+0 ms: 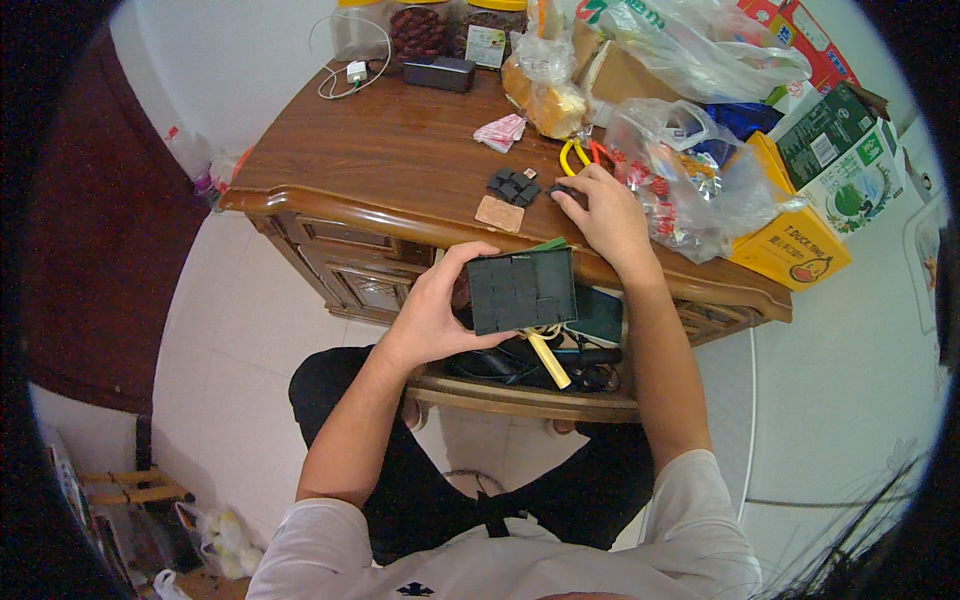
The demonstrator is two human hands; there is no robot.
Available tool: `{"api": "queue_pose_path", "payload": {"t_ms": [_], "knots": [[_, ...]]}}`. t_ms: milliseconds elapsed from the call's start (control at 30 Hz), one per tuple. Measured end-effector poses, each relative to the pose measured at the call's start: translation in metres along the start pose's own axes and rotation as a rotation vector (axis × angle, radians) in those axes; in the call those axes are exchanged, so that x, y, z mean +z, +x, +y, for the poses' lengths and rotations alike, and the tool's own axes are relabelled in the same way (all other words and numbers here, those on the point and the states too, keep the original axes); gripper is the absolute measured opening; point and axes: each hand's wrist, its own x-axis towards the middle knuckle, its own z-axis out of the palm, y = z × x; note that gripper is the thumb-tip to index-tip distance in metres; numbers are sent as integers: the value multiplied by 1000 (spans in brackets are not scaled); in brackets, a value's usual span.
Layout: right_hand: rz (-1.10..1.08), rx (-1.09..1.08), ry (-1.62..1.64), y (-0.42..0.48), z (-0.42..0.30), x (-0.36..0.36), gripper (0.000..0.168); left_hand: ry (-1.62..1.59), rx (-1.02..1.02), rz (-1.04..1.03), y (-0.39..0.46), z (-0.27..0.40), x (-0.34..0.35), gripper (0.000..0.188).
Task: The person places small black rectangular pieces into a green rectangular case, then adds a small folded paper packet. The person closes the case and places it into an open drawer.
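My left hand (442, 307) holds a dark shallow square tray (523, 291) by its left side, over the open drawer. Dark rectangular blocks fill much of the tray, and a green edge shows behind its top right. On the wooden cabinet top, my right hand (604, 214) has its fingertips on a small black piece (568, 193). Left of those fingers lies a small heap of black blocks (514, 186), with a little pale-topped piece beside it. A tan rectangular card or block (499, 214) rests just in front of the heap.
The open drawer (525, 397) holds cables, a dark flat item and a yellow stick-like object. Scissors with yellow handles (574, 157), a bread bag (551, 97), plastic bags (675, 180) and a yellow box (787, 244) crowd the right. A black case (439, 75) and jars stand behind.
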Motion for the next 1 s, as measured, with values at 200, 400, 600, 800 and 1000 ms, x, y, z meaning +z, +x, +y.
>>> {"api": "queue_pose_path", "payload": {"t_ms": [200,400,600,800,1000], "knots": [[110,16,193,0,3,-5,26,68,30,32,0,-3,-2,98],[93,73,397,-39,5,-26,20,30,-33,22,-1,0,-2,99],[69,2,659,-87,-34,-52,23,42,-44,19,3,0,0,99],[133,-178,482,-91,-46,-59,28,64,-7,35,3,2,4,100],[31,-148,371,-92,-52,-51,24,46,-34,29,1,0,4,101]]}}
